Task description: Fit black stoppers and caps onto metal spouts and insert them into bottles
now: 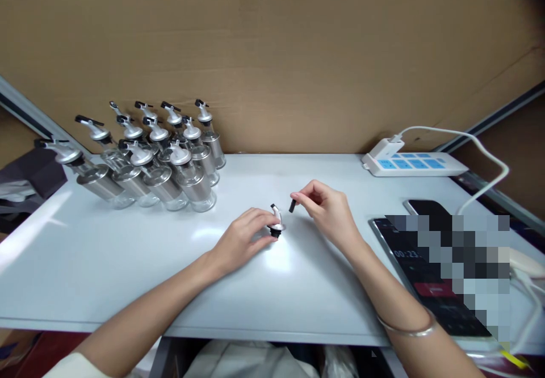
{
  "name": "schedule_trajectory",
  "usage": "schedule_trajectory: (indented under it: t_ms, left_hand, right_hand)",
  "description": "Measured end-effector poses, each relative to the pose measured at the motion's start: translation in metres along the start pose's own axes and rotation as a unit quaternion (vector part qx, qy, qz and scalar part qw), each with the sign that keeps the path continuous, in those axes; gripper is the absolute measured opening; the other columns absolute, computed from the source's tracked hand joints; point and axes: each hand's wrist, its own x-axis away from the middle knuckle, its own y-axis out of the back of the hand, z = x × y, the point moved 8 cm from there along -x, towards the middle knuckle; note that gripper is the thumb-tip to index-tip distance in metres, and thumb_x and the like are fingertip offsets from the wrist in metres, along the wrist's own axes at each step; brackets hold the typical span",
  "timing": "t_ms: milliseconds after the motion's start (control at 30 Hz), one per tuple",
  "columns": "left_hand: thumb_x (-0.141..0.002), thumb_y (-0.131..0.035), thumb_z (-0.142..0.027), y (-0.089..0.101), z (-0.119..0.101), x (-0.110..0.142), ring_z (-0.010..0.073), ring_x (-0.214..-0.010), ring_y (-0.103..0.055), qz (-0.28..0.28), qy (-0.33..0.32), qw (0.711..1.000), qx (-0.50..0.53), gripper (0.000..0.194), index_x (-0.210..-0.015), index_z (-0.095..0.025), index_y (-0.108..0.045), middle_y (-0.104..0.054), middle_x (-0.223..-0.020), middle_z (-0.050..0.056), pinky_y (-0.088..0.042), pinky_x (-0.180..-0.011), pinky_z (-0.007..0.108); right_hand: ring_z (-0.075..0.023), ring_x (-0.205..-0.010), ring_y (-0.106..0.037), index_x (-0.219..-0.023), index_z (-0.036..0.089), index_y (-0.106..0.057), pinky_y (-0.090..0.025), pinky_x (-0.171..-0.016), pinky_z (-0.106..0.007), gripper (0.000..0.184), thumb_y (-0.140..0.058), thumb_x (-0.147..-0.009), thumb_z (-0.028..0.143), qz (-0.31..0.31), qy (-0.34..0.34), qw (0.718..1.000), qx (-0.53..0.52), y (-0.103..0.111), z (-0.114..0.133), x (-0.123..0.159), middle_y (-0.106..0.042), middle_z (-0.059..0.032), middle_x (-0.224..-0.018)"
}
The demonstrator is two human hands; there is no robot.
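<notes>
My left hand [249, 233] grips a silver pour spout [276, 222] with a black stopper at its base and a dark tip on top. The spout is held upright just over the white table [238, 304]. In my right hand [327, 210], a small black piece [292, 205] is pinched between thumb and fingertips. It looks like a short cap or lever, a little to the right of the spout's tip and apart from it. Several glass oil bottles [198, 188] with steel bands and silver spouts stand grouped at the left.
A white power strip [419, 164] with a plugged-in charger [385, 148] lies at the back right, its white cable [489, 142] curving forward. A large phone or tablet [409, 264], partly pixelated, lies at the right. Behind the table rises a cardboard wall [298, 60].
</notes>
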Motion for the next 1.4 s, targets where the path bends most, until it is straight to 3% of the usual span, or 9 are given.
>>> schedule_trajectory:
  t_ms: [67, 267, 467, 700, 867, 1033, 1100, 1300, 1400]
  left_hand:
    - [-0.091, -0.056, -0.021, -0.002, -0.002, 0.000, 0.0190, -0.099, -0.062, 0.014, -0.007, 1.000, -0.004, 0.023, -0.113, -0.020, -0.058, -0.066, -0.105, 0.009, -0.052, -0.086, 0.033]
    - [-0.091, -0.055, -0.018, -0.004, -0.005, -0.001, 0.0185, -0.100, -0.060, 0.031, -0.021, 0.999, -0.023, 0.024, -0.115, -0.020, -0.057, -0.064, -0.107, 0.009, -0.053, -0.086, 0.033]
    - [-0.092, -0.052, -0.014, -0.001, -0.006, 0.001, 0.0179, -0.101, -0.058, 0.018, -0.035, 0.998, -0.050, 0.028, -0.118, -0.021, -0.056, -0.063, -0.111, 0.009, -0.052, -0.087, 0.033]
    - [-0.095, -0.048, -0.017, -0.009, -0.011, 0.002, 0.0184, -0.104, -0.058, 0.065, -0.055, 0.996, -0.032, 0.027, -0.120, -0.020, -0.056, -0.064, -0.111, 0.010, -0.052, -0.089, 0.032]
    - [-0.095, -0.047, -0.019, -0.010, -0.010, 0.002, 0.0195, -0.104, -0.059, 0.063, -0.049, 0.996, -0.029, 0.026, -0.120, -0.020, -0.053, -0.064, -0.111, 0.011, -0.052, -0.089, 0.034]
    - [-0.094, -0.049, -0.018, -0.007, -0.004, 0.002, 0.0196, -0.102, -0.061, 0.038, 0.007, 0.999, -0.025, 0.049, -0.139, -0.025, -0.032, -0.062, -0.111, 0.009, -0.054, -0.089, 0.037]
    - [-0.094, -0.048, -0.017, -0.007, -0.006, 0.002, 0.0201, -0.106, -0.060, 0.039, -0.003, 0.999, -0.032, 0.054, -0.143, -0.027, -0.027, -0.060, -0.115, 0.010, -0.054, -0.090, 0.037]
    - [-0.095, -0.047, -0.018, -0.008, -0.013, 0.002, 0.0185, -0.106, -0.060, 0.052, -0.040, 0.997, -0.028, 0.038, -0.132, -0.027, -0.046, -0.060, -0.113, 0.009, -0.054, -0.089, 0.033]
    - [-0.095, -0.047, -0.017, -0.008, -0.012, 0.003, 0.0181, -0.108, -0.059, 0.047, -0.038, 0.998, -0.021, 0.035, -0.128, -0.027, -0.050, -0.057, -0.116, 0.009, -0.054, -0.090, 0.032]
  right_hand:
    - [-0.0109, -0.047, -0.045, -0.064, 0.020, -0.056, -0.033, -0.051, -0.025, 0.027, -0.067, -0.076, 0.041, 0.023, -0.014, 0.998, -0.054, -0.005, 0.000, 0.001, -0.053, 0.0040, -0.051]
    - [-0.0094, -0.046, -0.053, -0.065, 0.019, -0.052, -0.037, -0.047, -0.025, 0.037, -0.072, -0.070, 0.049, 0.087, -0.046, 0.973, -0.207, -0.017, 0.008, 0.004, -0.071, -0.0053, -0.073]
    - [-0.0077, -0.044, -0.040, -0.061, 0.018, -0.059, -0.032, -0.046, -0.023, 0.032, -0.079, -0.064, 0.042, 0.055, -0.023, 0.981, -0.182, -0.011, 0.010, 0.003, -0.051, 0.0053, -0.047]
    - [-0.0100, -0.048, -0.047, -0.063, 0.017, -0.065, -0.038, -0.048, -0.025, 0.023, -0.077, -0.066, 0.036, 0.105, -0.023, 0.976, -0.190, -0.023, 0.011, 0.006, -0.059, 0.0016, -0.053]
    - [-0.0113, -0.054, -0.050, -0.071, 0.017, -0.071, -0.041, -0.052, -0.027, 0.022, -0.069, -0.075, 0.039, 0.128, 0.006, 0.979, -0.156, -0.023, 0.017, 0.007, -0.066, -0.0032, -0.067]
    - [-0.0118, -0.058, -0.053, -0.079, 0.018, -0.074, -0.040, -0.050, -0.026, 0.022, -0.068, -0.077, 0.038, 0.141, 0.017, 0.972, -0.188, -0.023, 0.020, 0.008, -0.067, -0.0053, -0.076]
    - [-0.0124, -0.061, -0.054, -0.081, 0.018, -0.075, -0.041, -0.049, -0.026, 0.023, -0.069, -0.077, 0.040, 0.142, 0.016, 0.969, -0.202, -0.023, 0.020, 0.008, -0.066, -0.0056, -0.078]
    - [-0.0111, -0.058, -0.052, -0.073, 0.019, -0.073, -0.042, -0.050, -0.026, 0.022, -0.077, -0.068, 0.040, 0.153, -0.021, 0.958, -0.240, -0.024, 0.015, 0.007, -0.065, -0.0036, -0.076]
    - [-0.0092, -0.052, -0.049, -0.076, 0.018, -0.073, -0.043, -0.052, -0.027, 0.023, -0.075, -0.071, 0.040, 0.182, -0.046, 0.951, -0.246, -0.028, 0.015, 0.009, -0.065, -0.0023, -0.072]
